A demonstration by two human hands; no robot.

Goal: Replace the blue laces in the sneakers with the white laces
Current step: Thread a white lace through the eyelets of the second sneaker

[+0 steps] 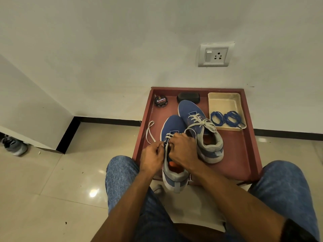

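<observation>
Two blue and grey sneakers stand on a low reddish table (pixel 232 149). The right sneaker (pixel 202 130) is laced with a white lace tied in a bow. The left sneaker (pixel 172 151) sits at the table's front edge, partly laced with a white lace (pixel 150 131) whose free end loops out to the left. My left hand (pixel 152 158) pinches the lace at the sneaker's left eyelets. My right hand (pixel 183 151) grips the lace and tongue area from the right. Two coiled blue laces (pixel 225 118) lie in a cream tray (pixel 225 102).
A round shoe polish tin (pixel 161 101) and a black brush (pixel 188 97) sit at the table's back, near the wall. My knees in jeans flank the table's front. Another shoe (pixel 14 145) lies on the tiled floor at far left.
</observation>
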